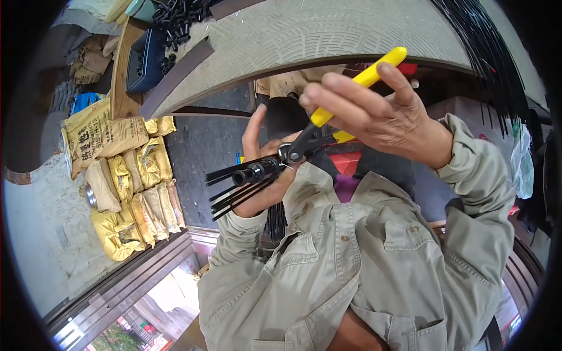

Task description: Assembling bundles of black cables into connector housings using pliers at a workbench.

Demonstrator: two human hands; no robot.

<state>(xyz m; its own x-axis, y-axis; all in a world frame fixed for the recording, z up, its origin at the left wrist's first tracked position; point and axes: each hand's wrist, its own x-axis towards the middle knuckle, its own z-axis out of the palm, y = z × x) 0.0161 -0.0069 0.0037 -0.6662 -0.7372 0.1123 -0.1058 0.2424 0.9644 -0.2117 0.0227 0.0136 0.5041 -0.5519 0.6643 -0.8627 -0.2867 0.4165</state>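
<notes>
My right hand is wrapped round the yellow-handled pliers, one handle sticking up past the fingers. Their dark jaws and metal pivot reach left to my left hand, which grips a bundle of thin black rods and a short black tubular piece. Jaws and rod ends meet at the fingers; whether the jaws bite on a rod is hidden. Both hands are held up in front of my chest, below the table edge.
A worn grey table curves across the top. On it lie many short black tubes, a blue bin and long black rods at the right. Yellow and brown sacks and packets lie at the left.
</notes>
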